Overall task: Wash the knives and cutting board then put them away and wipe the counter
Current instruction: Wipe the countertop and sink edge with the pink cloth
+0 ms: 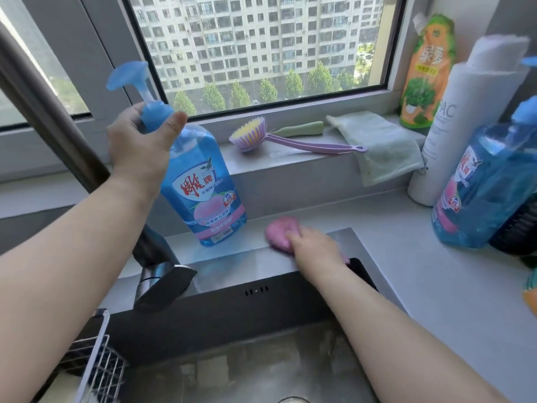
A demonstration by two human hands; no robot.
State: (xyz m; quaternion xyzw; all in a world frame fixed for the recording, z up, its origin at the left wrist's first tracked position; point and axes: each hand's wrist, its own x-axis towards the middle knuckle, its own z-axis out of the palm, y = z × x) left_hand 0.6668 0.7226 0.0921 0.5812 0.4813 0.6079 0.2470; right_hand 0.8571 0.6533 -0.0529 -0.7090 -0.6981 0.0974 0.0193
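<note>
Behind the sink, at the rear ledge: the wiping stage, with the detergent bottle tipped aside.

Left hand [139, 141] grips the neck of the detergent bottle [203, 193] below its pump and tilts it; whether the base touches the counter [406, 242] cannot be told. Right hand [315, 245] presses a pink pad [280, 232] on the ledge just beside the bottle; blur hides how its fingers lie. Neither knives nor cutting board are in view, so washing and storing are probably finished, and wiping appears to be the step in hand, with the wider counter likely left. Held bottle is nearly full of blue liquid, as is a second bottle [479, 184] at right. Visible part of the sink [232, 309] shows only a wet floor; contents of the wire rack [96, 359] are unclear.
</note>
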